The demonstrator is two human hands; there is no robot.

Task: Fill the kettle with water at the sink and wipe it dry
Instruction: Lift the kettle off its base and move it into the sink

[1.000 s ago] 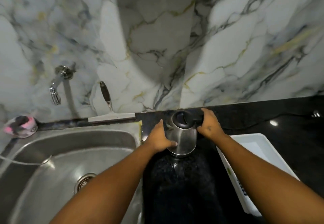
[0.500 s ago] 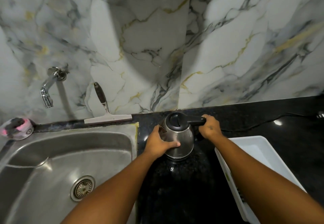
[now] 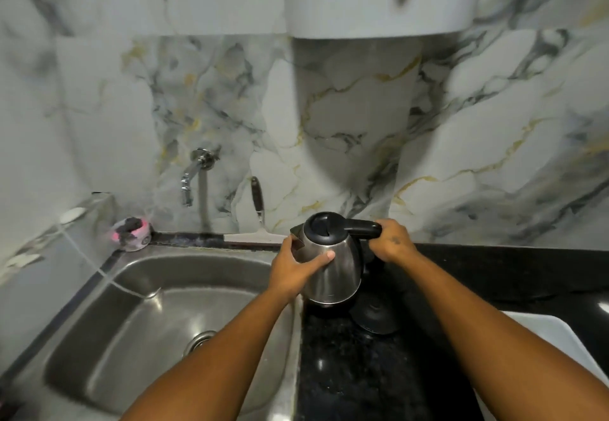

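Shiny steel kettle with matt black plastic lid; brushed metal sink; glossy black speckled worktop

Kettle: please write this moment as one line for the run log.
kettle: lifted off base | right hand: on handle | left hand: steadies body | lid: closed | tap: no water seen

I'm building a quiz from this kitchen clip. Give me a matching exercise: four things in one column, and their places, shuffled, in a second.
Things:
1. kettle
2. tap
3. squeegee
4. white tray

Places:
A. leaning against the wall behind the sink
B. on the counter at the far right
C. held in both hands, the left hand on its body, the right hand on its handle
D. fixed to the wall above the sink

Pairs: 1-C, 2-D, 3-A, 4-B
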